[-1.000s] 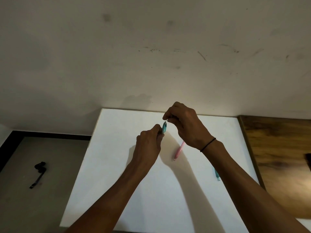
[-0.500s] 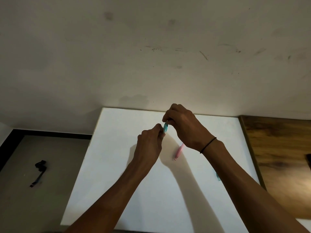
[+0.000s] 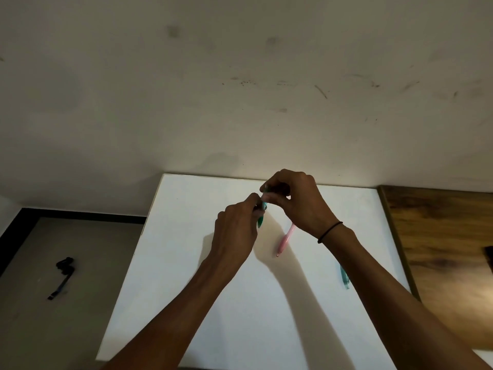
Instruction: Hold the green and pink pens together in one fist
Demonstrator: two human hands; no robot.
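Both hands meet above the far middle of a white table (image 3: 186,263). My left hand (image 3: 236,231) grips the barrel of a teal pen (image 3: 261,218), which points down and toward me. My right hand (image 3: 296,201) pinches the pen's upper end with its fingertips; a black band circles that wrist. Most of the pen is hidden by the fingers. A pink pen (image 3: 285,240) lies on the table just below my right hand. Another teal pen (image 3: 344,277) lies further right, partly hidden by my right forearm.
A stained pale wall rises right behind the table. A wooden surface (image 3: 440,249) adjoins the table on the right. To the left lies grey floor with a small black object (image 3: 62,273) on it and a dark skirting line.
The hands have stayed together on the teal pen. My right hand's fingers have shifted slightly on its upper end, and more of the barrel shows below my left hand.
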